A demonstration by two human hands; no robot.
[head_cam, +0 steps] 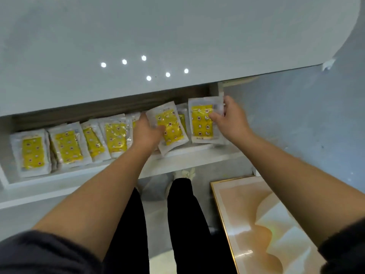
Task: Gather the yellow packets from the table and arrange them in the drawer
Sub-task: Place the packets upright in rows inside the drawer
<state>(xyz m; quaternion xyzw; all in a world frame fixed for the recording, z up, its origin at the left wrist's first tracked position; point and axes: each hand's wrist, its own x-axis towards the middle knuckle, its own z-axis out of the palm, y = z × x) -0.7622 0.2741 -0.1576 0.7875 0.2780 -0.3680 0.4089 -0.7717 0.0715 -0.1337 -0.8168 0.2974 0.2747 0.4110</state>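
- Head view is showing the fingers [215, 116] of the right hand [232, 120] pinching a flat clear-plastic end packet [201, 123] with a yellow patterned insert. The thumb is lying on its face and the other fingers are curling behind its right edge.
- The left hand [146, 133] is gripping a matching tilted packet [170, 128] close by, with the thumb pressing on the front. The other fingers are reaching behind its left edge, where they are mostly hidden.
- Both held packets are sitting inside the open white drawer [118, 171], at its right end. The end packet is standing nearly upright, the tilted packet is leaning with its top to the left, and another packet is peeking out between them.
- Further left, a row of packets [67, 145] is filling the rest of the drawer, each one leaning and overlapping its neighbour.
- Above the drawer, the glossy white tabletop [177, 36] is showing only reflected light spots in the part in view, and the rest of it is lying outside the frame.
- Judging by this, the gathering is looking finished or nearly so, and the work in hand is the arranging.
- What is looking left to do is straightening the tilted packet, settling the end packet into line and letting go of both.
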